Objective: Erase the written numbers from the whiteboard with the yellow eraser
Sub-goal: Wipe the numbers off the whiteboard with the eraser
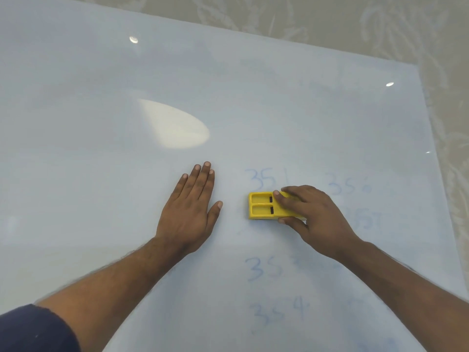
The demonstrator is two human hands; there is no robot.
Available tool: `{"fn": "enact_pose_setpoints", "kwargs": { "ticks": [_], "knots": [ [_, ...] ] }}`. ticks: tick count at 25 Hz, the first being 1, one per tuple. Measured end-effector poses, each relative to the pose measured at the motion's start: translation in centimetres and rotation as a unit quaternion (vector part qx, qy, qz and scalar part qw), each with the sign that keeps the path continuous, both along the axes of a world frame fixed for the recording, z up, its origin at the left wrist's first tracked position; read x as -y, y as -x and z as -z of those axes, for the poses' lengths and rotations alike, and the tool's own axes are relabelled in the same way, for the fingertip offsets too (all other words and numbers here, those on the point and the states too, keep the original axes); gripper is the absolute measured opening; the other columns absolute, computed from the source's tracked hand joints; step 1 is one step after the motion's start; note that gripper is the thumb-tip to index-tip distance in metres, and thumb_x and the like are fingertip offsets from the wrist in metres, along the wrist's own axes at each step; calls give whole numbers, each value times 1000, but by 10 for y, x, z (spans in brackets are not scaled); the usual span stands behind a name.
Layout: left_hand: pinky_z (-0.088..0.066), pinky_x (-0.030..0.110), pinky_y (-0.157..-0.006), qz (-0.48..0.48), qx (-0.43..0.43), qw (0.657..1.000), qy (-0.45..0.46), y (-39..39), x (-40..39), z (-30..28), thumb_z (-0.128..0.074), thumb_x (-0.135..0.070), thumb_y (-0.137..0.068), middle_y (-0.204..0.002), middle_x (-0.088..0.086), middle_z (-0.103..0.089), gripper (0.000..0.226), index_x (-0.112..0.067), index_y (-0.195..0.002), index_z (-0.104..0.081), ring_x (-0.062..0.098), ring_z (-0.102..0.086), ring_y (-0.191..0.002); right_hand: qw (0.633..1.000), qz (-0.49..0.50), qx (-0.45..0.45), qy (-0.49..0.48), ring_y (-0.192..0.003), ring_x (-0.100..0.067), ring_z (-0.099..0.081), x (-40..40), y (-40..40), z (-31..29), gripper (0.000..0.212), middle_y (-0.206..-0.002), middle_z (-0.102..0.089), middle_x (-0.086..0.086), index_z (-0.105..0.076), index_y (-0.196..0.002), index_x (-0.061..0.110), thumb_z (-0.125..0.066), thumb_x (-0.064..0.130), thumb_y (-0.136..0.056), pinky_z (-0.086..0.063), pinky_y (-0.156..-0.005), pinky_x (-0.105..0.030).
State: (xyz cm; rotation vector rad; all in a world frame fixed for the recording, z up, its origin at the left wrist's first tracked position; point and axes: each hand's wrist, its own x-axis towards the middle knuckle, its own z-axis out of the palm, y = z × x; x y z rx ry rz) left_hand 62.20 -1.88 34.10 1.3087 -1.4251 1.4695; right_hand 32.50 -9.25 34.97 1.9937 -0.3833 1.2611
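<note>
Whiteboard (pixel 101 97) fills nearly all of my view, lying flat, its far edge running across the top and its right edge slanting down the right side over a pale patterned surface (pixel 355 19) beneath. I count one yellow eraser (pixel 262 208), sitting on the board toward the right edge, roughly midway between the near and far edges. Its long axis runs left to right across the board, its open-ribbed back facing up.

My right hand (pixel 308 214) is closed over the right half of the eraser, fingers curled across the top and thumb pressed on the near side, so it has a firm hold. My left hand (pixel 190 212) lies flat and spread on the bare board just to the left of the eraser, apart from it, holding nothing; I judge it is steadying the board.

Blue numbers, all faint and some smeared, I count as five groups. One, reading 351 (pixel 266 179), is just beyond the eraser, almost touching its far side. A second (pixel 347 186) sits to the right of that, a third (pixel 368 222) is partly hidden beside my right wrist, a fourth (pixel 264 269) and a fifth (pixel 279 313) lie nearer to me. Their last digits are too blurred to read.

The right hand is the one placed for the work, and I judge the nearest stroke to be away from me, onto the 351, with the eraser kept broadside
</note>
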Motion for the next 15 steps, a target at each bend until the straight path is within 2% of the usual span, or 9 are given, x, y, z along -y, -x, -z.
{"fn": "enact_pose_setpoints", "kwargs": {
  "ticks": [4, 10, 15],
  "knots": [
    [-13, 42, -127, -20, 10, 1000, 22, -1, 5, 3, -25, -44, -106, -170, 9, -15, 68, -4, -160, -20, 23, -13, -157, 999, -24, 5, 40, -106, -30, -57, 14, -9, -28, 48, -125, -62, -9, -58, -136, 18, -53, 39, -92, -45, -90, -36],
    [-12, 40, -127, -37, 6, 999, 21, 0, 3, 5, -25, -44, -106, -170, 7, -13, 67, -6, -161, -18, 20, -10, -158, 998, -34, 12, 49, -109, -33, -56, 11, -24, -92, 50, -127, -62, -10, -59, -135, 18, -61, 35, -87, -43, -92, -37],
    [-14, 41, -127, -32, 6, 999, 27, 0, 4, 6, -25, -43, -106, -170, 7, -14, 66, -6, -160, -19, 21, -12, -158, 996, -66, 32, 45, -105, -34, -57, 11, -30, -83, 50, -125, -63, -9, -60, -133, 19, -65, 32, -85, -44, -91, -37]
  ]
}}
